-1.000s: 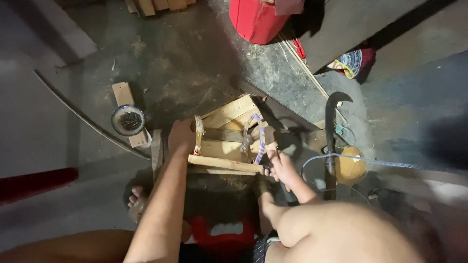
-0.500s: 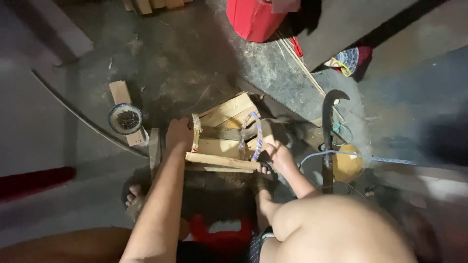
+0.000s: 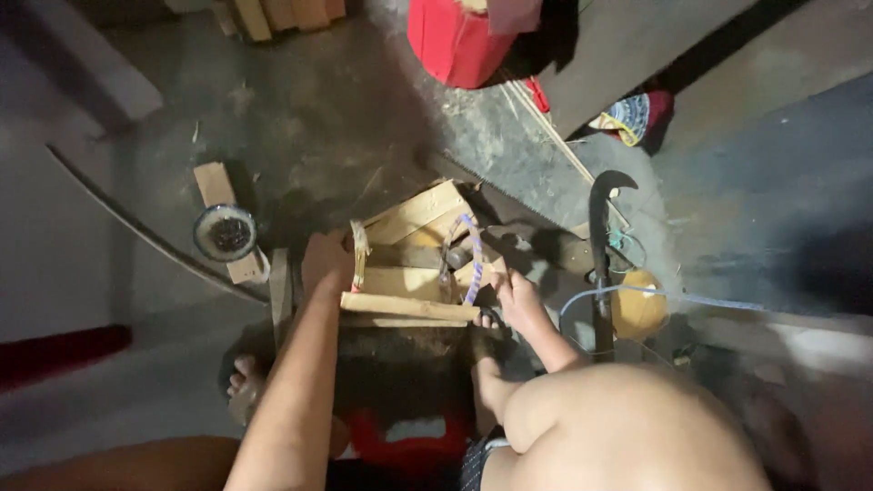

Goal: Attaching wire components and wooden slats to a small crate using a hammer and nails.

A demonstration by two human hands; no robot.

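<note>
The person's left hand grips the left side of a small frame of pale wooden slats that lies on the dark concrete floor in front of the person's knees, fingers wrapped over its left edge beside a pale strap. The right hand is closed around a dark tool handle at the frame's right edge, next to a blue-and-white striped cord looped over the slats. A round glass jar stands to the left, against a short wooden block. A curved dark blade and a yellow ball of twine lie to the right. A red plastic container stands near the top edge.
</note>
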